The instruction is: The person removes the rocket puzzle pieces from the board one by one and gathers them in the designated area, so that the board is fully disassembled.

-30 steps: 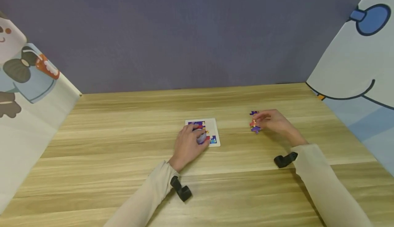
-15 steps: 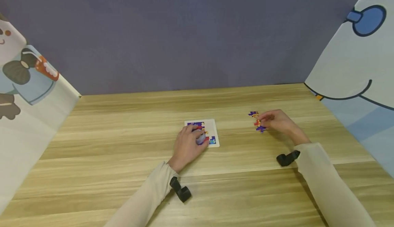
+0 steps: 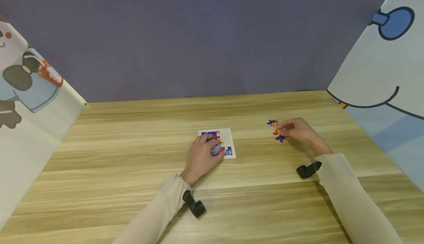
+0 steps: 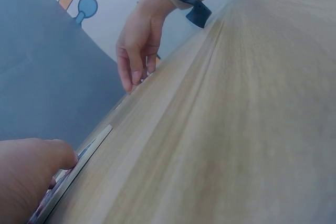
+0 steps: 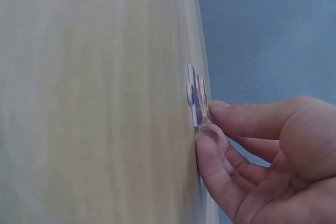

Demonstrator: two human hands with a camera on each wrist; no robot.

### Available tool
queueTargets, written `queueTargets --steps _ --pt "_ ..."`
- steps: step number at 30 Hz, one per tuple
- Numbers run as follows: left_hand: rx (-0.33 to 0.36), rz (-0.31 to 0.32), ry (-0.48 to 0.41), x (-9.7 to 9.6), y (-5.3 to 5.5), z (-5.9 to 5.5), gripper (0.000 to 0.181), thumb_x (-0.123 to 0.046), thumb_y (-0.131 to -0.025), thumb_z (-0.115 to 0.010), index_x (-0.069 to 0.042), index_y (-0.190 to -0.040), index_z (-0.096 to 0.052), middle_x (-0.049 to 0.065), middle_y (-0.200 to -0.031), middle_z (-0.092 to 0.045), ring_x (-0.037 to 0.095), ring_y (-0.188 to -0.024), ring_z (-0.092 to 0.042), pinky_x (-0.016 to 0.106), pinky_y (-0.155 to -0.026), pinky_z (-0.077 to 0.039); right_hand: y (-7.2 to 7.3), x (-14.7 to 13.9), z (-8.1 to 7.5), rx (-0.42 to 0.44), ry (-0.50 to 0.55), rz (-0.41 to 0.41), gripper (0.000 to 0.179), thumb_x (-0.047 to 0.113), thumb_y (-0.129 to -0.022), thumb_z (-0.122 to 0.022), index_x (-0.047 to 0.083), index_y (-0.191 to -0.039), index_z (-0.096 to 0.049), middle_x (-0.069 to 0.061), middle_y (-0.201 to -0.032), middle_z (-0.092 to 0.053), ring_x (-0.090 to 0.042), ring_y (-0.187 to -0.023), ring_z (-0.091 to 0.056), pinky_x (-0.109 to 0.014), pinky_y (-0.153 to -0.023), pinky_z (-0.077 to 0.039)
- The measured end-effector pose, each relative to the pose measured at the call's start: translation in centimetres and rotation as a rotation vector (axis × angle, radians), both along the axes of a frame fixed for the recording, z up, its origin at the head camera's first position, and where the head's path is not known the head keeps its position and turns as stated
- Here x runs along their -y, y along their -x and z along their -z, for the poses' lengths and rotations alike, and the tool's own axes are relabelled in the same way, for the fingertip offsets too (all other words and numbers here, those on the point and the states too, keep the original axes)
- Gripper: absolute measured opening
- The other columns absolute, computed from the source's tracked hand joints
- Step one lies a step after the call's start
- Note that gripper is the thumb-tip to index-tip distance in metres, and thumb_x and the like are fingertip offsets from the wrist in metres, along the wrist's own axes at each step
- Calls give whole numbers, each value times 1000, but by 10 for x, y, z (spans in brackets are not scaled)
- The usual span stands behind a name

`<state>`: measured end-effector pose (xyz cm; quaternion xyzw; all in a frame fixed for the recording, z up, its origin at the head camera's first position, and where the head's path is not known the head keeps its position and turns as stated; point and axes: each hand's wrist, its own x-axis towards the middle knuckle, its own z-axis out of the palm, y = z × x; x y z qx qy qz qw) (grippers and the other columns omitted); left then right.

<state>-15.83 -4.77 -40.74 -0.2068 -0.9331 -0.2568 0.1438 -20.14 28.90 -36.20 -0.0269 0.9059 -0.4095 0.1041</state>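
Observation:
My left hand [image 3: 202, 156] rests with spread, slightly bent fingers over a small white-framed puzzle board [image 3: 227, 135]. Purple, red and grey picture pieces show beneath and beside the fingers; the board's upper right part is bare. In the left wrist view the thumb [image 4: 58, 156] lies at the board's edge [image 4: 86, 162]. Out to the right, my right hand [image 3: 296, 130] pinches a red-and-purple puzzle piece [image 3: 279, 139] low over the table. Thumb and forefinger meet at the near edge of the piece [image 5: 197, 100] in the right wrist view. The fingers hide part of it.
Another purple-and-yellow puzzle piece [image 3: 272, 123] lies just beyond the right fingertips. The wooden table [image 3: 132, 133] runs back to a dark grey panel [image 3: 198, 38], with cartoon-printed panels on both sides. A black camera [image 3: 308, 170] is strapped to each sleeve.
My right hand has shifted slightly to the right with the red-and-purple puzzle piece, uncovering more of the piece behind. My left hand stays on the board.

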Motion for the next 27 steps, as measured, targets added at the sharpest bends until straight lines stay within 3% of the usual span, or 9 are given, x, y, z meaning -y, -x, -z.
queueTargets --steps 14,27 --pt "3 2 -5 0 -2 0 43 -38 -79 -72 -11 -112 -71 12 -122 -62 27 -112 -56 41 -98 -45 -3 4 -1 -17 -32 -2 28 0 -88 -60 -13 -113 -59 -16 -94 -62 -7 -73 -57 -22 -62 -53" --pt "-28 12 5 1 0 0 28 -24 -87 -64 -12 -110 -72 12 -120 -64 28 -110 -57 43 -95 -46 -7 29 -6 -99 -38 -88 30 2 -84 -66 -13 -110 -61 -21 -95 -64 -9 -74 -56 -20 -58 -49"
